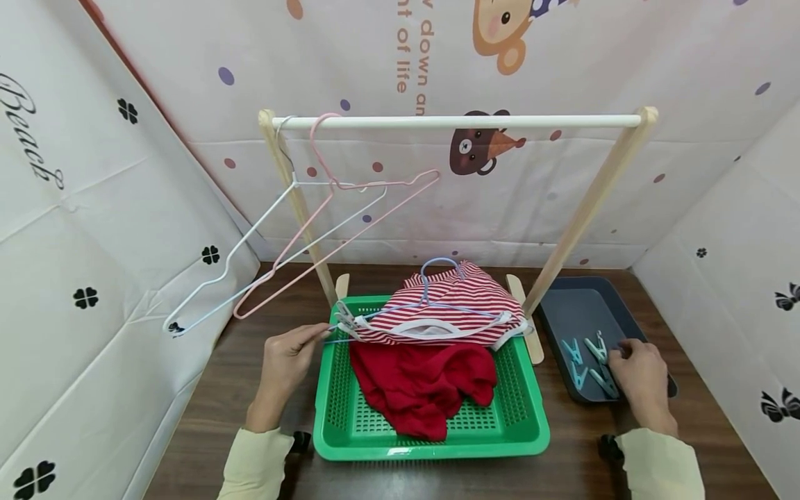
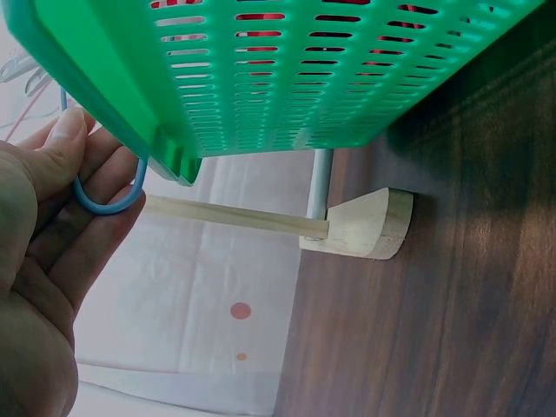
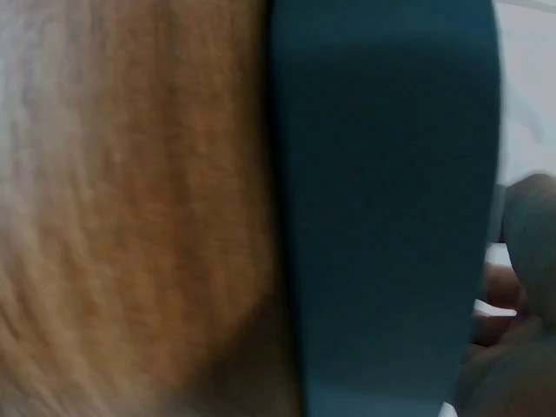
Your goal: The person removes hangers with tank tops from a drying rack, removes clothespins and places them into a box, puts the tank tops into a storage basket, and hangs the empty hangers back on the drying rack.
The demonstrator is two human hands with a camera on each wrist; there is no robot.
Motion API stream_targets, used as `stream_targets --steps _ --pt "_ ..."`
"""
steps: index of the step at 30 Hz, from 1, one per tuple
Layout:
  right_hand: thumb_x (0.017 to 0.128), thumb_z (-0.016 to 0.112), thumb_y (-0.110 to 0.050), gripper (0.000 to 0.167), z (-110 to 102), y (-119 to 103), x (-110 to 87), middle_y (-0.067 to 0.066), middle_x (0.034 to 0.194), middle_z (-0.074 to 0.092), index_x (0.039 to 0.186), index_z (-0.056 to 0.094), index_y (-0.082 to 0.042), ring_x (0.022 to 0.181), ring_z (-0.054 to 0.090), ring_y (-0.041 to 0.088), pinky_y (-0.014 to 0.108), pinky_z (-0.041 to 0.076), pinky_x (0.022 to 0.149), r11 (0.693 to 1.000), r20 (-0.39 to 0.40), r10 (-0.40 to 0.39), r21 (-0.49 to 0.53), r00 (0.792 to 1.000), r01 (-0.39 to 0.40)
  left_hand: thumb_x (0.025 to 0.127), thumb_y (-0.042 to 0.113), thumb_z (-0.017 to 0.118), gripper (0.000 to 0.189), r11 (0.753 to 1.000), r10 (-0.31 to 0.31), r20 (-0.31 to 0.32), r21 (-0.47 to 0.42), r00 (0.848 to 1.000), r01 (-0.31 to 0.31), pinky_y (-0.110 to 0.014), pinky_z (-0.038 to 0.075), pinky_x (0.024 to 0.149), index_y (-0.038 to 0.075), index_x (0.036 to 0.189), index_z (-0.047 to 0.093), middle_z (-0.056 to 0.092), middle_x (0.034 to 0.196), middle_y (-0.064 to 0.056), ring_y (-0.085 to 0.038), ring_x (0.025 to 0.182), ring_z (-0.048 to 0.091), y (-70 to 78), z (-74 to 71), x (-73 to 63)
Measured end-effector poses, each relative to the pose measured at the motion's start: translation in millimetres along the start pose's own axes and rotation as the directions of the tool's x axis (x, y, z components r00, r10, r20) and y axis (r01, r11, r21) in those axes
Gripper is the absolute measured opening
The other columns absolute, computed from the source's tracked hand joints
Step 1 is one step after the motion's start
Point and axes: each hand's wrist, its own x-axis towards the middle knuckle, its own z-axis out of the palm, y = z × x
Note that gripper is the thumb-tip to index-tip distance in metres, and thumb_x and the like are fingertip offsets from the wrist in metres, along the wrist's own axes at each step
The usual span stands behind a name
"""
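My left hand (image 1: pixel 289 361) pinches the end of a blue hanger (image 1: pixel 442 259), whose loop (image 2: pixel 109 207) shows between the fingers in the left wrist view. A red-and-white striped shirt (image 1: pixel 450 297) lies with this hanger over the green basket (image 1: pixel 431 451). A grey clothespin (image 1: pixel 345 316) sits at the shirt's left end. My right hand (image 1: pixel 642 378) is in the dark grey tray (image 1: pixel 578 302), fingers bent beside several clothespins (image 1: pixel 578 375). Its fingertips are partly hidden, so whether it holds a clothespin cannot be told. The tray wall (image 3: pixel 387 208) blocks most of the right wrist view.
A red garment (image 1: pixel 428 389) lies in the basket. Behind it stands a wooden rack with a white rail (image 1: pixel 462 122); a white hanger (image 1: pixel 240 244) and a pink hanger (image 1: pixel 337 250) hang at its left end. Rack feet (image 1: pixel 525 319) flank the basket. Patterned sheets enclose the table.
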Motion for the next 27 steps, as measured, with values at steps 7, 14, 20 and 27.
stream_targets --steps 7,14,20,27 --pt "0.099 0.071 -0.018 0.056 -7.6 -6.3 0.5 0.044 0.117 0.053 0.126 0.051 0.027 0.108 0.053 0.059 0.072 0.047 0.089 0.992 0.067 -0.095 -0.075 0.993 0.1 0.077 -0.019 0.084 0.026 1.0 -0.017 -0.004 -0.011 1.0 0.017 -0.019 0.058 0.068 -0.003 0.097 0.083 0.08 0.093 -0.01 -0.025 0.076 0.078 0.1 0.9 0.2" --pt "0.099 0.07 -0.012 0.041 -1.3 -7.5 2.3 0.036 0.104 0.061 0.119 0.059 0.023 0.094 0.06 0.05 0.06 0.053 0.075 0.991 0.098 -0.097 -0.081 0.99 0.105 0.077 -0.02 0.084 0.026 1.0 -0.008 -0.004 -0.008 1.0 0.008 -0.019 0.057 0.065 -0.003 0.097 0.083 0.08 0.092 -0.009 -0.025 0.075 0.078 0.1 1.2 0.1" --pt "0.101 0.066 -0.011 0.036 7.4 -12.3 4.8 0.035 0.105 0.06 0.118 0.061 0.02 0.096 0.059 0.049 0.06 0.052 0.077 0.995 0.015 -0.077 -0.058 0.997 0.078 0.077 -0.019 0.084 0.026 1.0 -0.009 -0.005 -0.002 1.0 0.009 -0.019 0.057 0.065 -0.002 0.097 0.083 0.08 0.092 -0.009 -0.025 0.075 0.078 0.0 0.8 -1.1" --pt "0.102 0.067 -0.009 0.032 14.7 -17.0 8.9 0.032 0.108 0.059 0.121 0.061 0.017 0.099 0.058 0.046 0.06 0.052 0.08 0.999 0.022 -0.043 -0.032 0.999 0.044 0.078 -0.02 0.083 0.026 1.0 -0.009 -0.003 -0.007 1.0 0.009 -0.018 0.057 0.065 -0.003 0.098 0.083 0.08 0.092 -0.01 -0.025 0.076 0.078 -0.8 0.5 -1.1"
